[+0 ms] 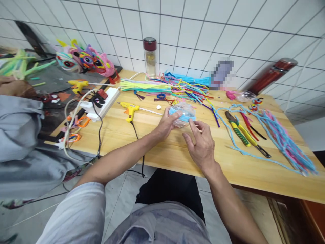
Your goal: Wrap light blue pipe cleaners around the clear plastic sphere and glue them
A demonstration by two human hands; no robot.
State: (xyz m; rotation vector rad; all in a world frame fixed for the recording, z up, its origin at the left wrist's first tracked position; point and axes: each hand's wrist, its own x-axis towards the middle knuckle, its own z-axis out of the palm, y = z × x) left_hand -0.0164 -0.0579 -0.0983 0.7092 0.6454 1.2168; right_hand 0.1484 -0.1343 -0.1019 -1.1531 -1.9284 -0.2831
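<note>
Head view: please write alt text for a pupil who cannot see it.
A person's left hand holds a clear round shell with a blue band, the right hand at its edge, above a wooden table. Fuzzy strips lie behind, a yellow glue gun to the left, pliers to the right.

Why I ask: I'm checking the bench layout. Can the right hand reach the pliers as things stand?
Probably yes: the right hand is nearby, and only a thin blue strand seems to lie between it and the pliers.

There are two glue guns (132, 110) (77, 85) and two bottles (150, 62) (271, 76)
</note>
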